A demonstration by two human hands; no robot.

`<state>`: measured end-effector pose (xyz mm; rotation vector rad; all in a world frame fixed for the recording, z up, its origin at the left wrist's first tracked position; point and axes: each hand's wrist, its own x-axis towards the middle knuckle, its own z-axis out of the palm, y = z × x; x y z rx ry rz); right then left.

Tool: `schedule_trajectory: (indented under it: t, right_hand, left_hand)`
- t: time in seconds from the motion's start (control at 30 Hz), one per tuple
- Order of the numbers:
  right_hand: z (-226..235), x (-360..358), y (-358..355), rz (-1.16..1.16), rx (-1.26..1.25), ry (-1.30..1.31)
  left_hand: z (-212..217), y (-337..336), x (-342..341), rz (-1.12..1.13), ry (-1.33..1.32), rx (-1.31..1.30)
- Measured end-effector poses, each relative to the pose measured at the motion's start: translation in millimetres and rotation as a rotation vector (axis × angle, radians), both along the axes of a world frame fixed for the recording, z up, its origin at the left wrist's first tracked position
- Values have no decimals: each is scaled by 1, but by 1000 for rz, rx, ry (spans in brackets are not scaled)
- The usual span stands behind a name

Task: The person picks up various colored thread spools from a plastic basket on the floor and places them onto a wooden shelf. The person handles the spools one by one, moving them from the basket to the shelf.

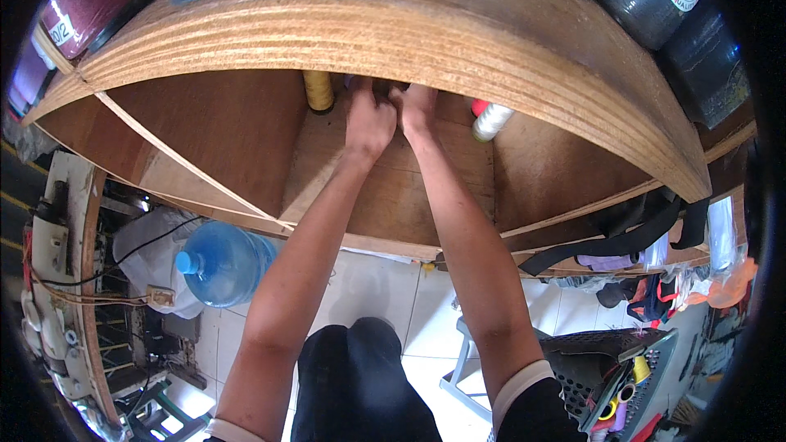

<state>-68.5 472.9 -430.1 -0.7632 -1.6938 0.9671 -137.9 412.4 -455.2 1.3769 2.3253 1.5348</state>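
Both my arms reach deep into a wooden shelf compartment, under its top board (385, 37). My left hand (371, 123) is closed, its fingers curled inward near the back. Beside it, nearly touching, my right hand (416, 108) is closed too, thumb bent toward the left hand; the board's front edge hides part of its fingers. Something dark lies between and behind the hands, but I cannot make out what they hold. A yellow thread spool (318, 92) stands left of my hands. To their right are a silvery-white thread spool (492, 122) and a red one (479, 105).
Large thread cones, such as a dark red one (86, 4) and a black one (700, 61), stand on top. Below left sits a blue water jug (229, 263). Black straps (606, 245) hang at right, above a crate (655, 385) with small spools.
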Motion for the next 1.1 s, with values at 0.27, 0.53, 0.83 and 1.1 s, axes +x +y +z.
schedule_trajectory:
  t: [0.27,0.53,0.83,1.1]
  right_hand:
    - [-14,4,-6,-35,-118,71]
    - [-7,-2,-2,0,-134,29]
    - [7,4,-34,97,-225,-57]
    - [30,122,-154,124,-547,297]
  left_hand:
    - [-7,-5,8,-2,-44,-12]
    - [-4,-3,4,29,-52,39]
    - [2,-22,12,118,-357,474]
    - [68,-172,147,233,-463,423]
